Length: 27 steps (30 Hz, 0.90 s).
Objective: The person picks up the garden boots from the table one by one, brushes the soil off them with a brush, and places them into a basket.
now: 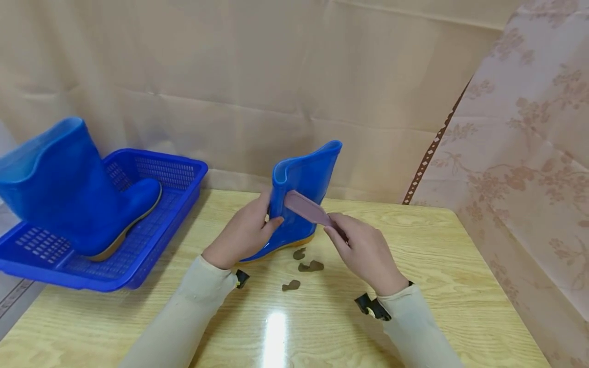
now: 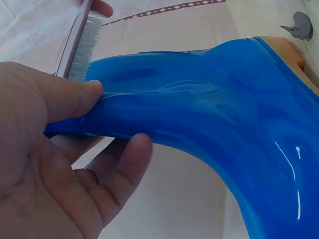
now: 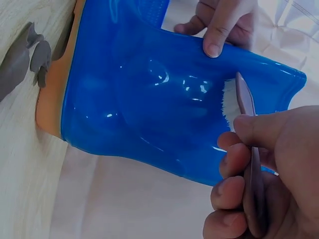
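Head view: nearest me, two pale sleeves (image 1: 184,317) reach over the wood-grain table (image 1: 469,286). Brown scraps (image 1: 291,285) lie loose just on the near side of the boot in work. The right hand (image 1: 365,250), fingers curled, grasps the handle of a mauve brush (image 1: 306,207); its pale bristles (clearest in the right wrist view) face the boot's shaft. The left hand (image 1: 246,230) grips that shaft from the left, thumb on the near side. The blue boot (image 1: 306,174) stands mid-table, sole down, toe toward near left. Left: a blue basket (image 1: 156,245), with a second boot (image 1: 73,199) inside, toe pointing far right. Far: beige cloth (image 1: 276,61).
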Each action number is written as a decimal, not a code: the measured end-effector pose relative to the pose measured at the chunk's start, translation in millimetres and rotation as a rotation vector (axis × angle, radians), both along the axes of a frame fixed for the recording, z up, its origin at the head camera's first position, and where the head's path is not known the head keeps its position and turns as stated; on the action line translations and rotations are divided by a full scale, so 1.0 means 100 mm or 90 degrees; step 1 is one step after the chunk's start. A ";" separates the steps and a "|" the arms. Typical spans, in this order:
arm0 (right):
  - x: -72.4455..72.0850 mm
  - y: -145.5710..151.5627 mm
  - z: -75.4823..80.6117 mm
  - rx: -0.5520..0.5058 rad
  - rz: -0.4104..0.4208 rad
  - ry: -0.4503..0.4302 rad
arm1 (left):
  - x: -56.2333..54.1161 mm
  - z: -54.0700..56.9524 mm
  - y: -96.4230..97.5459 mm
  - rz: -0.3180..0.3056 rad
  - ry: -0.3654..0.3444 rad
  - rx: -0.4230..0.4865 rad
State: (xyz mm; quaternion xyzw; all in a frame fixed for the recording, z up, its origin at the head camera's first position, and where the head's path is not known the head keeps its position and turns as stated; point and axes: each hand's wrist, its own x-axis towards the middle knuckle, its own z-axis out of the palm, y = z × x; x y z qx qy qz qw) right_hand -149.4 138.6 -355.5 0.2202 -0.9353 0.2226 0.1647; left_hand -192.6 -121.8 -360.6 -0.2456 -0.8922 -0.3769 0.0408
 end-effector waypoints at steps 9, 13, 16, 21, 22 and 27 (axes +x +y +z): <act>-0.03 -0.01 -0.07 0.015 -0.008 -0.031 | 0.01 0.01 0.01 0.009 -0.032 0.023; -0.04 -0.01 -0.10 0.030 -0.013 -0.055 | 0.01 0.00 0.01 0.012 -0.037 0.021; -0.04 0.01 -0.10 0.049 -0.014 -0.078 | 0.01 0.00 0.01 0.010 -0.037 0.020; -0.04 0.03 -0.09 0.073 -0.007 -0.083 | 0.01 0.02 0.01 0.012 -0.037 0.016; -0.04 0.03 -0.09 0.074 -0.005 -0.071 | 0.01 0.02 0.01 0.013 -0.038 0.014; -0.04 0.01 -0.07 0.064 0.004 -0.020 | 0.02 0.02 -0.01 0.010 -0.031 0.005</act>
